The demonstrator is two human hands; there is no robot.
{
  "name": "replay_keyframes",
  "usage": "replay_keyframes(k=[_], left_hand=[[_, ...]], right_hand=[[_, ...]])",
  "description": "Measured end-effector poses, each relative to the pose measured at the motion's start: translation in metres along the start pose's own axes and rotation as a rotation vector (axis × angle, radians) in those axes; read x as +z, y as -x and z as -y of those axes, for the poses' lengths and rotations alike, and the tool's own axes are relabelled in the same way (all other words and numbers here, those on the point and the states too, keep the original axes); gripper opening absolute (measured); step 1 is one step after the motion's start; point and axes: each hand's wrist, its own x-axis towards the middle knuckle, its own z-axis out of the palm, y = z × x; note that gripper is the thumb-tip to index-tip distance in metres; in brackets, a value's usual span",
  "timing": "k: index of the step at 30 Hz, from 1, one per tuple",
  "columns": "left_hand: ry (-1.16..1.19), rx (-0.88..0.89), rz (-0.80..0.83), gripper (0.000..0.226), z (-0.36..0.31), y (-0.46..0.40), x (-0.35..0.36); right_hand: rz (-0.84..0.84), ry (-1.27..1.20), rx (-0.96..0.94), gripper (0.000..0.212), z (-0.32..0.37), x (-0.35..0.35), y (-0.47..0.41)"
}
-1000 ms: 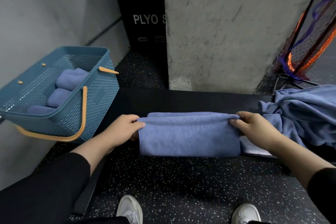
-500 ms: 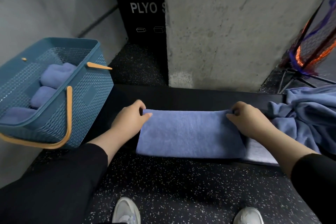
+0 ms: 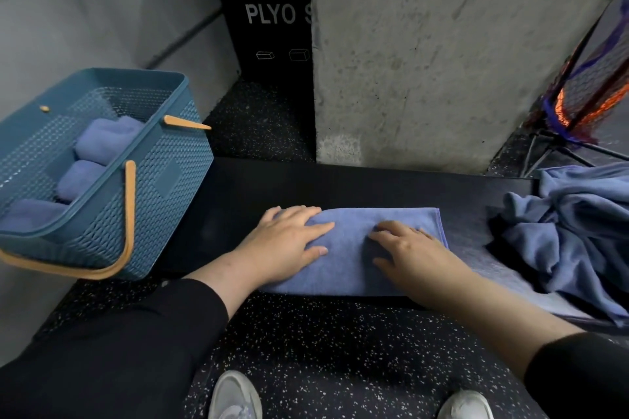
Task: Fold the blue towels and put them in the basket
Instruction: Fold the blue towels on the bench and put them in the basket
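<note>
Folded blue terry towel (image 3: pixel 354 248) lying flat on black low desk (image 3: pixel 238 201), near its front edge; soft, light and limp by the look of it, likely best taken at both short ends or scooped from beneath to keep the fold. Left hand (image 3: pixel 289 245) and right hand (image 3: pixel 408 255) pressing down on top, fingers straight, each grip released and grasping nothing. Blue woven plastic basket (image 3: pixel 163 180) with tan handles at left, rolled towels inside. Heap of unfolded blue towels (image 3: pixel 571 231) at right
</note>
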Motion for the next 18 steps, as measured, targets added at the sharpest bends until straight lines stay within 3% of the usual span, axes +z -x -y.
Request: replay_keyframes(k=[4,7,9,11,15,18], left_hand=[[-0.045,-0.068,-0.004,0.057,0.002,0.003,-0.004],[-0.113,-0.102,-0.053,0.059,0.002,0.007,-0.004],[-0.137,-0.118,-0.086,0.059,0.005,0.008,-0.003],[-0.144,-0.151,-0.105,0.058,0.009,0.008,-0.001],[-0.159,-0.223,-0.137,0.051,0.021,0.009,-0.002],[-0.094,-0.167,-0.134,0.045,0.028,0.013,-0.004]], right_hand=[[0.012,0.049,0.030,0.050,-0.008,-0.006,-0.002],[-0.083,0.097,-0.002,0.029,0.002,-0.012,-0.001],[-0.045,0.016,-0.002,0.024,0.013,-0.014,0.003],[0.002,0.017,0.029,0.026,0.020,-0.010,0.006],[-0.074,0.202,0.064,0.032,0.014,0.000,-0.002],[-0.044,0.224,0.120,0.047,0.001,0.004,-0.010]])
